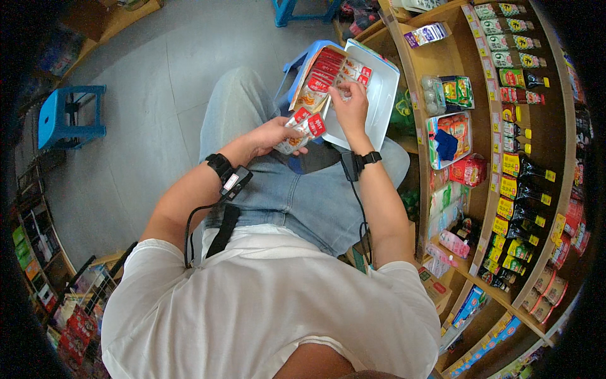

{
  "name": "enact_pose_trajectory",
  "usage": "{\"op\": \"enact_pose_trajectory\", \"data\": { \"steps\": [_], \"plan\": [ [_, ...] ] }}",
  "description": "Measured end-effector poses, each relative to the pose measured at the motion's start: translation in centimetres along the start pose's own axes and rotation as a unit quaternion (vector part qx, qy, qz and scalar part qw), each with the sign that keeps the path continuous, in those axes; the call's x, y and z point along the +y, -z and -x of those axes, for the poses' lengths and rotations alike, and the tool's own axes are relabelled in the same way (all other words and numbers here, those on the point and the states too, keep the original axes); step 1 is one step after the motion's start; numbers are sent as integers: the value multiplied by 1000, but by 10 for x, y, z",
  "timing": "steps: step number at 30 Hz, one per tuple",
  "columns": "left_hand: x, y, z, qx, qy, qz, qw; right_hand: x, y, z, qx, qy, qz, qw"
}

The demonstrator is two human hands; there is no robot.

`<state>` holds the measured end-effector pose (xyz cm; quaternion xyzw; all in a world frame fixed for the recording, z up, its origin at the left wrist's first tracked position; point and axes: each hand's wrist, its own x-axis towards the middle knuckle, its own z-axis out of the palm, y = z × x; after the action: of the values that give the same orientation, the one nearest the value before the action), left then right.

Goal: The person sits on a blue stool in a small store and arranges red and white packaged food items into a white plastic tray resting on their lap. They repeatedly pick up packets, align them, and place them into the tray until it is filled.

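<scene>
My left hand (279, 136) is closed around a few red and white snack packets (303, 127) above my lap. To its right, my right hand (350, 100) reaches over a white plastic tray (384, 102), its fingers bent at red and white packets (356, 71) lying in the tray's upper left; whether it grips one cannot be told. Between the hands and slightly farther out, an open cardboard box (299, 90) holds a row of similar red packets (326, 64). Box and tray lie side by side, with a blue plastic stool (291, 66) partly visible under them.
Wooden shelves (478, 142) with bottles and packaged goods stand close on my right. On one shelf is a small white tray (433, 156) with orange packets and a blue item. Another blue stool (59, 118) stands on the grey floor (137, 94) at left. A wire rack (102, 289) with packages is at lower left.
</scene>
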<state>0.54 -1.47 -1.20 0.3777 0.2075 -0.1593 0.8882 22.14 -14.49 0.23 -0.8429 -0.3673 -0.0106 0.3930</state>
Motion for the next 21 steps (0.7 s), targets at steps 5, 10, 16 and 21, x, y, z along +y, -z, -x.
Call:
{"op": "enact_pose_trajectory", "data": {
  "steps": [5, 10, 16, 21],
  "plan": [
    [-1, -2, 3, 3, -24, 65, 998, 1, 10, 14, -46, -123, -195, 972],
    [-2, -2, 4, 5, -49, 118, 992, -4, 25, 37, -221, -172, -303, 911],
    [-2, -2, 4, 8, -52, 122, 991, -11, 29, 54, -242, -189, -346, 887],
    [1, -2, 3, 60, -21, 84, 994, -7, 34, 43, -119, -199, -334, 914]
  ]
}}
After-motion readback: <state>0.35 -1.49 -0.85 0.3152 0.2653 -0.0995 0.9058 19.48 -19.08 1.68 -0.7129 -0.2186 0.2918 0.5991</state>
